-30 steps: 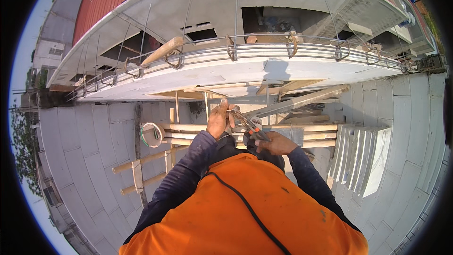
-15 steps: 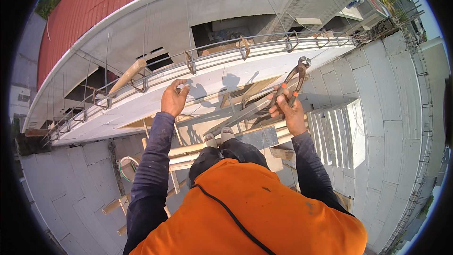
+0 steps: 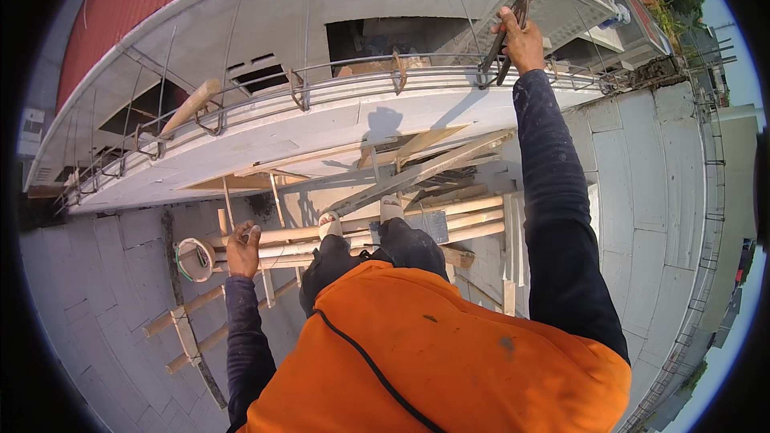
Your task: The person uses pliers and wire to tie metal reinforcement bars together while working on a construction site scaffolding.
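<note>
My right hand (image 3: 523, 44) is stretched far forward, closed around the handles of dark pincers (image 3: 523, 2). Their jaws point up and away, and the handle ends hang over a rebar cage (image 3: 399, 72) that runs along the top of the white block wall (image 3: 321, 138). My left hand (image 3: 242, 250) hangs low to the left, fingers curled and thumb drawn in. Whatever sits between its fingertips, if anything, is too small to make out. A rounded wooden handle (image 3: 192, 106) leans across the left part of the cage.
I stand on wooden scaffold poles (image 3: 473, 219) over a drop. A round bucket (image 3: 195, 260) is beside my left hand. A diagonal plank (image 3: 425, 172) lies ahead of my feet. Thin upright wires (image 3: 306, 20) rise beyond the cage, before a red-roofed building (image 3: 152, 0).
My right hand has carried the pincers forward and up to the rebar cage. My left hand has dropped back and left, away from the wall. The view has shifted slightly.
</note>
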Available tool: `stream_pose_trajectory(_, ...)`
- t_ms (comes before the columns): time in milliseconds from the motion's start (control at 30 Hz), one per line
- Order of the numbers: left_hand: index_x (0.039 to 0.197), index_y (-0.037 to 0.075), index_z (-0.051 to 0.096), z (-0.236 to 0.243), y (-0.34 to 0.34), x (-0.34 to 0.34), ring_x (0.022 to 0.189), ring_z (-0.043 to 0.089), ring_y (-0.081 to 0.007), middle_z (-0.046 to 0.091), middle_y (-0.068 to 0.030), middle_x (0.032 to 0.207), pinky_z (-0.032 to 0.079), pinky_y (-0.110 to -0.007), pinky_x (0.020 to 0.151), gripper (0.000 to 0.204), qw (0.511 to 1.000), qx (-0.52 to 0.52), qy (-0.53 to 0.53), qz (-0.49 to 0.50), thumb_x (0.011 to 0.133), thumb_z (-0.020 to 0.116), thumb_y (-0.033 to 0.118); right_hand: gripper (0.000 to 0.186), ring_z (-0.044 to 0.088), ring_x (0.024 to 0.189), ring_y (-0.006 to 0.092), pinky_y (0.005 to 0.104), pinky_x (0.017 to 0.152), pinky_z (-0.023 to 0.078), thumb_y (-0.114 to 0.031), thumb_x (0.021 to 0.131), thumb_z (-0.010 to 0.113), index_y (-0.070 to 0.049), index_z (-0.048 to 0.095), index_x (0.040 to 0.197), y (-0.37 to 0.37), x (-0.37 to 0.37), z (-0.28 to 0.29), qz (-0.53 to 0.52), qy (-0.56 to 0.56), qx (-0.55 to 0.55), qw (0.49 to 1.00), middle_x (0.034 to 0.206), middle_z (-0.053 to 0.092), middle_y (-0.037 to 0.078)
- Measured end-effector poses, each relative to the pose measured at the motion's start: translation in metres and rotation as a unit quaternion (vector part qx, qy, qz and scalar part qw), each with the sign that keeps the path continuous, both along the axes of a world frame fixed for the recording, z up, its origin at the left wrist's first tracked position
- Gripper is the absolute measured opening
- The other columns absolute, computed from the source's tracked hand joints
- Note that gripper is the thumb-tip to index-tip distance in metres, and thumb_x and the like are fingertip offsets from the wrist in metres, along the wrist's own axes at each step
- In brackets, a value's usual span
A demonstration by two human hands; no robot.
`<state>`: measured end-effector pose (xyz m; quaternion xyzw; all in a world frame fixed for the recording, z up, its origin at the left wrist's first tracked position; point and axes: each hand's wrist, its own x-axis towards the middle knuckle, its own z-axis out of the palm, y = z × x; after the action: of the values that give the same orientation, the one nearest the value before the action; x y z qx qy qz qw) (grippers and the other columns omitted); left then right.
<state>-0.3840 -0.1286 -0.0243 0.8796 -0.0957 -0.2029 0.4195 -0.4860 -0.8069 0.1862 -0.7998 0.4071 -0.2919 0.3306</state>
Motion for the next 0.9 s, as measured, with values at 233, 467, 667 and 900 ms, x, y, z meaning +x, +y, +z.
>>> stream_pose_trajectory(233,0.125,-0.006,0.068,0.025,-0.001,-0.08,0.085,0.061,-0.0117,0.07,-0.0069,0.094,0.05,-0.028,0.077,0.039,0.987,-0.012,0.025,0.157,0.1,0.072,0.024,0.059,0.072,0.085,0.0296,0.042,0.082,0.053,-0.059,0.096,0.059,-0.003,0.079,0.094,-0.054,0.007,-0.036,0.061,0.036,-0.113,0.991,0.083,0.077,0.012)
stream_pose_trajectory(467,0.122,-0.005,0.069,0.027,-0.031,-0.135,0.061,0.043,-0.003,0.057,0.0049,0.075,0.032,-0.022,0.053,0.039,0.978,-0.06,0.026,0.199,0.1,0.071,0.027,0.039,0.075,0.076,0.0271,0.0425,0.083,0.055,-0.043,0.093,0.066,-0.007,0.072,0.105,-0.034,-0.012,-0.065,0.055,0.184,-0.071,0.979,0.076,0.076,0.01)
stream_pose_trajectory(667,0.122,-0.004,0.068,0.063,-0.055,-0.135,0.057,0.038,-0.0017,0.049,0.0077,0.069,0.028,-0.023,0.05,0.042,0.964,-0.134,0.075,0.219,0.103,0.069,0.034,0.044,0.071,0.098,0.0325,0.0479,0.091,0.052,-0.047,0.09,0.072,-0.006,0.071,0.104,-0.015,-0.037,-0.064,0.037,0.215,-0.18,0.959,0.096,0.077,0.016)
stream_pose_trajectory(900,0.129,-0.004,0.067,0.097,-0.089,-0.122,0.055,0.038,-0.0048,0.046,0.0051,0.063,0.03,-0.025,0.052,0.055,0.969,-0.157,0.041,0.188,0.109,0.051,0.046,0.051,0.056,0.123,0.0395,0.0535,0.106,0.043,-0.055,0.089,0.074,-0.012,0.073,0.117,0.003,-0.046,-0.08,0.049,0.195,-0.201,0.959,0.125,0.066,0.018)
